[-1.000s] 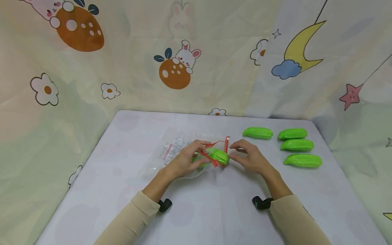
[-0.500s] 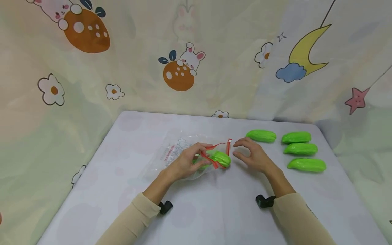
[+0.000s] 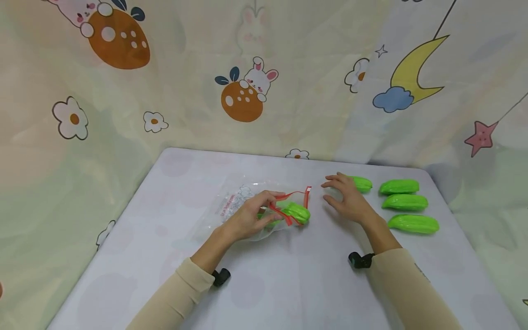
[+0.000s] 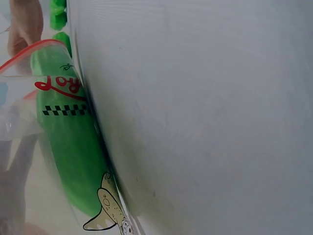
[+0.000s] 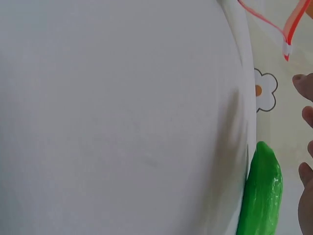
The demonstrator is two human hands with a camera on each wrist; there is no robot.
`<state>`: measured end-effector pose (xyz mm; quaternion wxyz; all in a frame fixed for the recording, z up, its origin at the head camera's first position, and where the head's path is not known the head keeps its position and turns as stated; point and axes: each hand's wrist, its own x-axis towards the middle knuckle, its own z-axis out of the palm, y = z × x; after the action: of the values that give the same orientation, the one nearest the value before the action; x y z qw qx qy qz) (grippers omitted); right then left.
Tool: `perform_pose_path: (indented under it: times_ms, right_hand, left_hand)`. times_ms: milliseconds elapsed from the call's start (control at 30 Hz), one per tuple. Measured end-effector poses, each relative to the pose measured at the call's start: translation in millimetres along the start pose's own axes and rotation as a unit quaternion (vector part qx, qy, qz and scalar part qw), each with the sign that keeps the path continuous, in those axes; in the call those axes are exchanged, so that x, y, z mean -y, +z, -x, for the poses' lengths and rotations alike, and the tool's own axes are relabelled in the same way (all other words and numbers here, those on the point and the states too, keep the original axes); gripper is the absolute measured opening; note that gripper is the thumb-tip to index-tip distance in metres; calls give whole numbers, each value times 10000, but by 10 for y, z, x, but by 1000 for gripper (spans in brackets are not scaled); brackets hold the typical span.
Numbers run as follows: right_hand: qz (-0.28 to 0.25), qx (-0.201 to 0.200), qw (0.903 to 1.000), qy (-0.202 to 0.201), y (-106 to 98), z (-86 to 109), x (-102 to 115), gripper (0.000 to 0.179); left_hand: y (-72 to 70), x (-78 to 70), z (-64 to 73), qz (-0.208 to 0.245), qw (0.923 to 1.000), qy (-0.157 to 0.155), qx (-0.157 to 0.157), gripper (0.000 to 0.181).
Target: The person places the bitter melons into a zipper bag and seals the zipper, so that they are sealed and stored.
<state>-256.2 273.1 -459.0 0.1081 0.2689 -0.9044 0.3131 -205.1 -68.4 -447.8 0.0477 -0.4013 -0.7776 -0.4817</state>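
A clear zip bag with a red zip edge and printed drawings lies on the table. My left hand pinches its rim, keeping the mouth parted toward the right. Inside is a green ridged gourd, its end at the mouth; the left wrist view shows this bagged gourd through the printed plastic. My right hand, fingers loosely bent and holding nothing, hovers right of the bag. It partly covers another green gourd behind it. In the right wrist view, that gourd lies apart from the fingertips.
Three more gourds lie in a column at the right: a far one, a middle one and a near one. The white-covered table ends at a cartoon-printed curtain.
My right hand has moved away from the bag mouth, right and back toward the far gourd, its fingers spreading. The left hand and the bag keep their place; the head view has shifted slightly.
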Motion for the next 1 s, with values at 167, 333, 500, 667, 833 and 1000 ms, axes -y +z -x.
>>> perform_pose_path:
  times_ms: [167, 333, 500, 667, 833, 1000]
  right_hand:
    - [49, -5, 10000, 82, -75, -46, -71, 33]
    - [197, 69, 9997, 135, -130, -65, -131, 38]
    - [387, 80, 9991, 161, -186, -81, -191, 41]
    - [592, 249, 9978, 183, -215, -99, -242, 44]
    - [802, 273, 9960, 289, -231, -89, -300, 49]
    - [841, 262, 9953, 401, -261, -68, -363, 51]
  left_hand:
    - [-6, 10, -6, -39, 10000, -7, -16, 33]
    - [-9, 12, -13, -111, 9999, 11, 26, 32]
    - [-8, 9, -24, -146, 9999, -3, 59, 32]
    - [4, 6, -11, -176, 9998, -24, 74, 31]
    - [9, 5, -7, -106, 9999, -1, 135, 32]
    - [0, 4, -13, -70, 9998, -83, 167, 31]
